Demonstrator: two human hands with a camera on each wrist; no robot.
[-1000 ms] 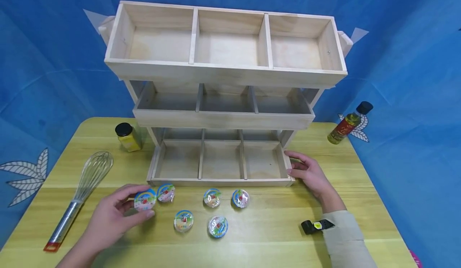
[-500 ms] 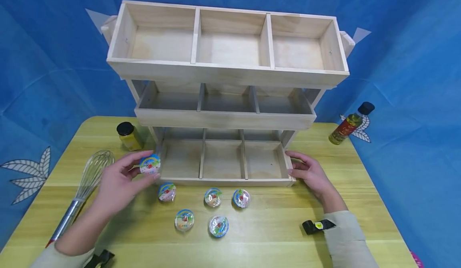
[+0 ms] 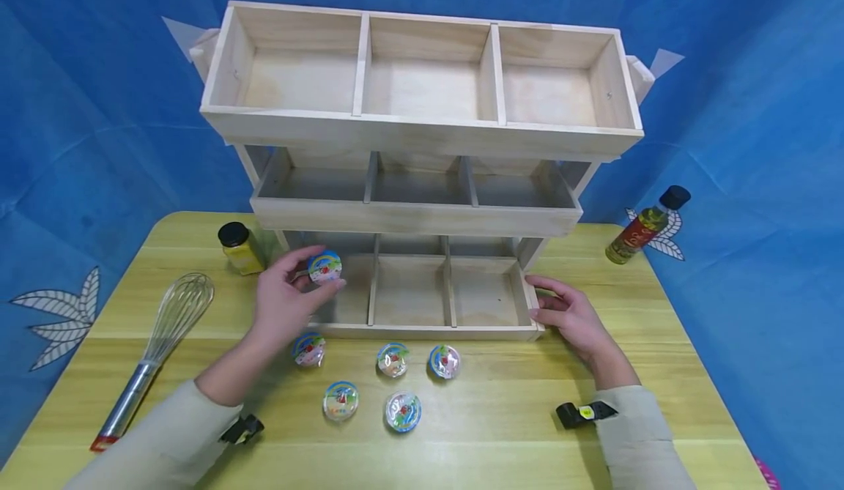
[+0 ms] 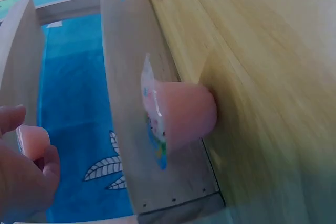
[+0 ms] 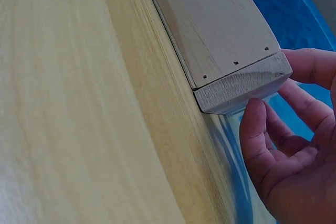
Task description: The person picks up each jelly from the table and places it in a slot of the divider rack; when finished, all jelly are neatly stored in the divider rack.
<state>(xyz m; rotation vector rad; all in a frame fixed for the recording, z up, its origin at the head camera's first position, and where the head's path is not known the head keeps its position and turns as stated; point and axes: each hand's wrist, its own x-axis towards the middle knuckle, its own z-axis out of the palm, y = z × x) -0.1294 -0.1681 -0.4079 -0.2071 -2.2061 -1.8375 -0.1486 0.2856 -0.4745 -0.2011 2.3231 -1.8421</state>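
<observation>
My left hand pinches a small jelly cup between thumb and fingers, above the bottom tier's left compartment. Its lid is printed blue and white; pink jelly shows in the left wrist view. The three-tier wooden rack has three compartments on each tier. At the right end of its bottom tier my right hand rests, index finger and thumb touching the side board. Several more jelly cups stand on the table before the rack, among them a pink one near its left front corner.
To the left lie a whisk and a yellow jar with a black lid. An oil bottle stands back right on the wooden table. A blue cloth hangs behind.
My left hand has carried the jelly cup up and to the right, from the table in front to over the bottom tier's left compartment. My right hand stays at the rack's side.
</observation>
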